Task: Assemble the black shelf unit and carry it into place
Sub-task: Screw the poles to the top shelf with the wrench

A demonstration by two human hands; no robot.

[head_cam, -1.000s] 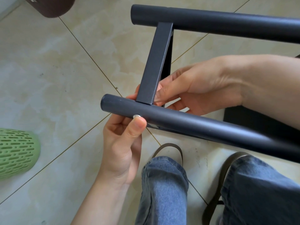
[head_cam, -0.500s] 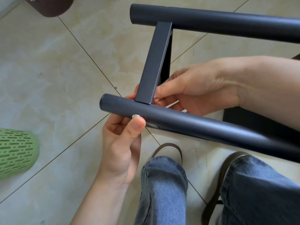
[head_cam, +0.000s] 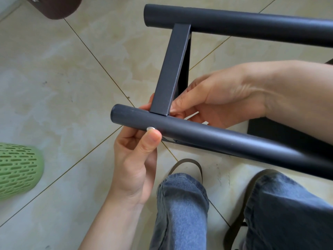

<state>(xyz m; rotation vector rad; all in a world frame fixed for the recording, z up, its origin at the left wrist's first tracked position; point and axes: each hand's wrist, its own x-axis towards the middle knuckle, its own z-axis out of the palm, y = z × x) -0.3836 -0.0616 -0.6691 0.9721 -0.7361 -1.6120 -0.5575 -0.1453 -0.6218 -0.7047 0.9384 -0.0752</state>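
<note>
Hands hold a black shelf frame just above a tiled floor (head_cam: 54,91). The frame has two round black tubes. The near tube (head_cam: 207,139) runs from the middle of the picture down to the right edge. The far tube (head_cam: 243,24) lies across the top. A flat black crossbar (head_cam: 171,73) joins the two tubes near their left ends.

The left hand (head_cam: 133,165) comes up from below. Its thumb presses on a small silver screw head (head_cam: 150,129) in the side of the near tube. Its other fingers curl up behind the tube, so the hand pinches the tube and the screw between thumb and fingers.

The right hand (head_cam: 216,98) reaches in from the right, between the two tubes. Its fingers curl around the low end of the crossbar, right where the bar meets the near tube. One fingertip peeks out on the left side of the bar.

Under the frame are two legs in blue jeans (head_cam: 182,210) and brown sandals (head_cam: 189,165). A green thing full of little slots (head_cam: 18,168) lies on the floor at the left edge. A dark brown rounded thing (head_cam: 59,6) sits at the top left. A flat black board (head_cam: 281,130) lies on the floor behind the near tube at the right.
</note>
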